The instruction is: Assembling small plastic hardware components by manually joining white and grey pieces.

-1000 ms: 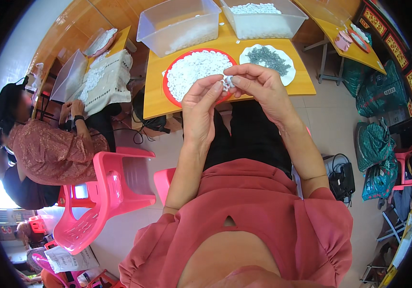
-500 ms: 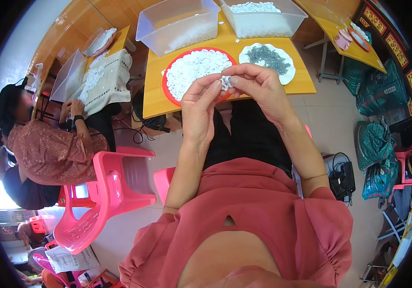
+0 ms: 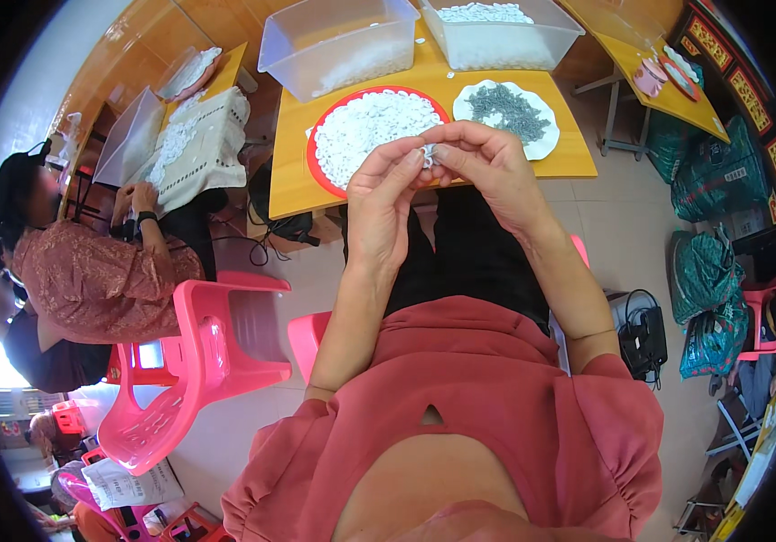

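Yellow worktop (image 3: 293, 183), near edge: left hand (image 3: 383, 188) and right hand (image 3: 494, 173) pinched nearly closed, both gripping one small white piece (image 3: 429, 155) above it. Beyond, toward left edge, red tray (image 3: 319, 176), white pieces (image 3: 374, 131); toward right edge, scalloped plate (image 3: 544, 144), grey bits (image 3: 507, 110). Far edge: clear bins (image 3: 293, 63).

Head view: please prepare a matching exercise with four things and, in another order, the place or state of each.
1. scalloped plate
2. round tray
3. clear bins
4. small white piece

A. far side of the yellow table
B. between the left hand and right hand
C. holding grey pieces
D. red-rimmed, heaped with white pieces

Pairs: 1-C; 2-D; 3-A; 4-B
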